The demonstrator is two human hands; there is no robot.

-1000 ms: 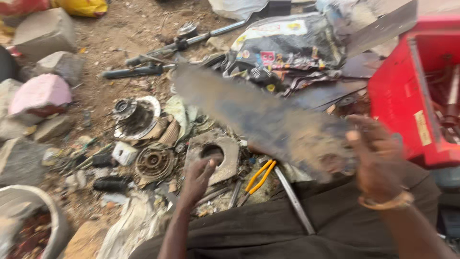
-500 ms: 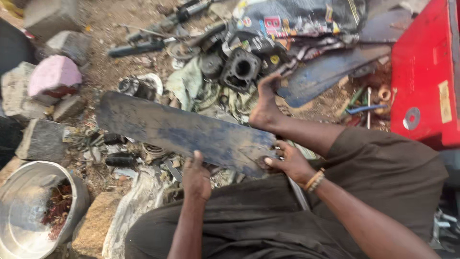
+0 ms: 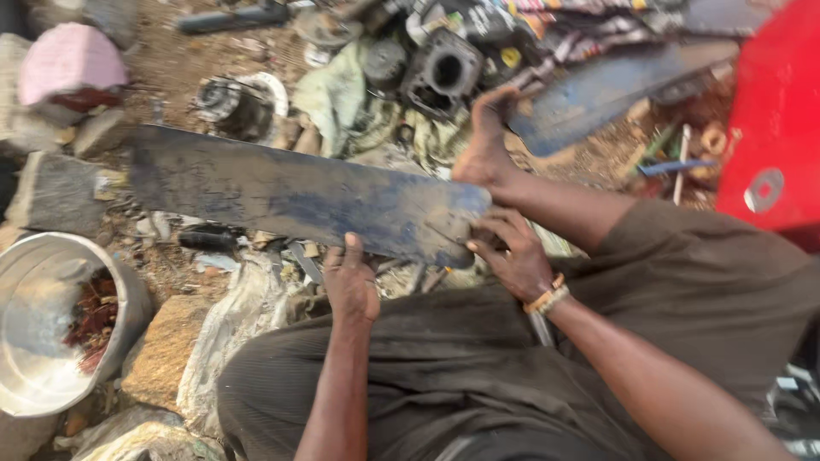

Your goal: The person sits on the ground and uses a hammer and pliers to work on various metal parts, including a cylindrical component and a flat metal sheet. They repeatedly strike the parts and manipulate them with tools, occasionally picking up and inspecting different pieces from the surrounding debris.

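Both hands meet at the near end of a long, flat, dark plank (image 3: 299, 198) smeared with blue and dust. The left hand (image 3: 352, 286) comes up from below the plank, its fingers pressed against the lower edge, though whether they curl around it cannot be told. The right hand (image 3: 511, 253), with a beaded band at the wrist, is closed on the plank's rounded end — fingers bent over the tip. From there the plank runs out to the left, lying across the scrap on the dirt ground, and its far end reaches near a grey stone block (image 3: 58, 193). A bare foot (image 3: 485, 145) rests just above the plank's held end, the leg in dark brown cloth stretching off to the right. Above the plank sit a black engine part (image 3: 444, 75) with a round bore and a crumpled greenish rag (image 3: 337, 92); further left above it is a round metal part (image 3: 235, 102). Below the plank's far end stands a metal bowl (image 3: 38, 329) with reddish bits inside. Right of the plank — beyond the foot — lies a second blue board (image 3: 611, 85), then a red box (image 3: 773, 128).
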